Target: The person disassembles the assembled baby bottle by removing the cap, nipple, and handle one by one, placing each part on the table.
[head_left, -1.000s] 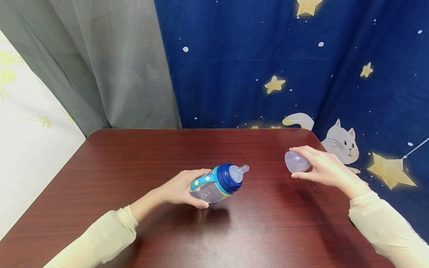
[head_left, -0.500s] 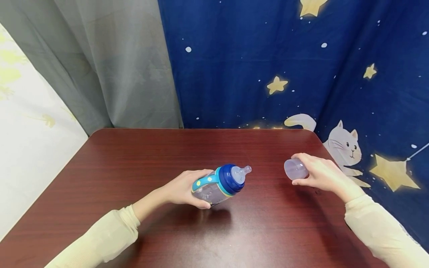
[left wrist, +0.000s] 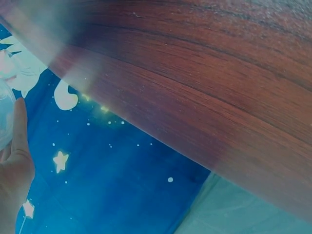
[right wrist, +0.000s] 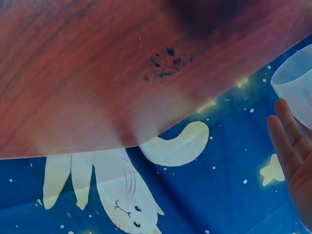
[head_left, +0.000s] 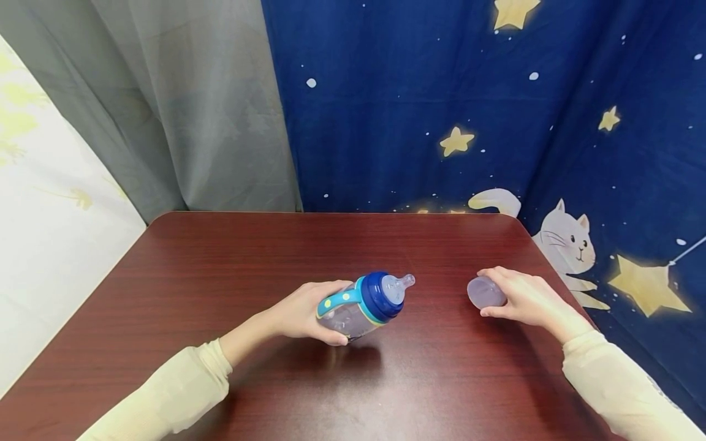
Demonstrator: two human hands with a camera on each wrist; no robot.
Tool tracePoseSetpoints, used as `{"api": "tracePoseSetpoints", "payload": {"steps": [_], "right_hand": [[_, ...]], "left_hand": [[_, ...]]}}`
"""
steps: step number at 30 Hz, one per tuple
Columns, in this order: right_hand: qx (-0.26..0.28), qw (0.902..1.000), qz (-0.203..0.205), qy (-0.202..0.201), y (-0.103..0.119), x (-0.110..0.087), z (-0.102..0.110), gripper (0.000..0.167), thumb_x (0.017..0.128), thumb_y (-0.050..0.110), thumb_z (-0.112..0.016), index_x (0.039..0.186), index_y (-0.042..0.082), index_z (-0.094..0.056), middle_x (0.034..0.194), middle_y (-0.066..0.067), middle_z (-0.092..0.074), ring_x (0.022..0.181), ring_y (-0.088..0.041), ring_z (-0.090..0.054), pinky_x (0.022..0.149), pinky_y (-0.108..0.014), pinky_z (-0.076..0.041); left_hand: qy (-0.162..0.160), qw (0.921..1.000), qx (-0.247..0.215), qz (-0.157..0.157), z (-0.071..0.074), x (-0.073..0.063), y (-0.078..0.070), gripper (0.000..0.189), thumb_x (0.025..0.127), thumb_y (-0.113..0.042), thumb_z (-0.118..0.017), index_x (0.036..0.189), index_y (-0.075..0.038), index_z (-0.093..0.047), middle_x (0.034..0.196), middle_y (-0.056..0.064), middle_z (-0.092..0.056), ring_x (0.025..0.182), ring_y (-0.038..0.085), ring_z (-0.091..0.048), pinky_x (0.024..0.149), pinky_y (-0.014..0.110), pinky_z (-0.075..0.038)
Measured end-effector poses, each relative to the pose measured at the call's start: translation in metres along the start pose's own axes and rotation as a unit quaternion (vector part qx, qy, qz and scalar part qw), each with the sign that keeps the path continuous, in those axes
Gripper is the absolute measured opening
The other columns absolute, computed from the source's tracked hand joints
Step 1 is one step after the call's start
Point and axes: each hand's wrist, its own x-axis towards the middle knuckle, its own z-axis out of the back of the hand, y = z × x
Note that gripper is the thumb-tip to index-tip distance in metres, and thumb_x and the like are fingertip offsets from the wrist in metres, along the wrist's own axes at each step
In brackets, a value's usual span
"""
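Observation:
In the head view my left hand grips a baby bottle round its clear body, tilted with the nipple toward the right. The bottle has a dark blue collar and a light blue handle with yellow dots. To the right, my right hand holds a translucent bottle cap between thumb and fingers, its open end facing left toward the bottle. The right wrist view shows the cap at the right edge with the fingers against its side. Only a sliver of the bottle shows in the left wrist view.
A dark red wooden table lies under both hands. Behind it hang a grey curtain and a blue curtain printed with stars and a white cat. Dark specks mark the tabletop in the right wrist view.
My right hand has moved down with the cap, whose open end has turned more toward the left. The left hand and bottle have hardly shifted.

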Motion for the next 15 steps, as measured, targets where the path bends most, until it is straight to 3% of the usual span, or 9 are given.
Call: {"api": "tracePoseSetpoints", "payload": {"steps": [15], "right_hand": [[0.005,0.9996,-0.014,0.022,0.0013,-0.0054,-0.0104,0.062,0.064,0.044,-0.074,0.111,0.009,-0.053,0.095,-0.001,-0.057,0.078,-0.015,-0.055,0.059,-0.038,-0.044]], "left_hand": [[-0.008,0.9999,0.009,-0.01,-0.0022,0.0006,0.0018,0.074,0.063,-0.049,-0.073,0.124,-0.02,-0.044,0.103,-0.013,-0.054,0.088,0.005,-0.051,0.069,0.024,-0.046]]}}
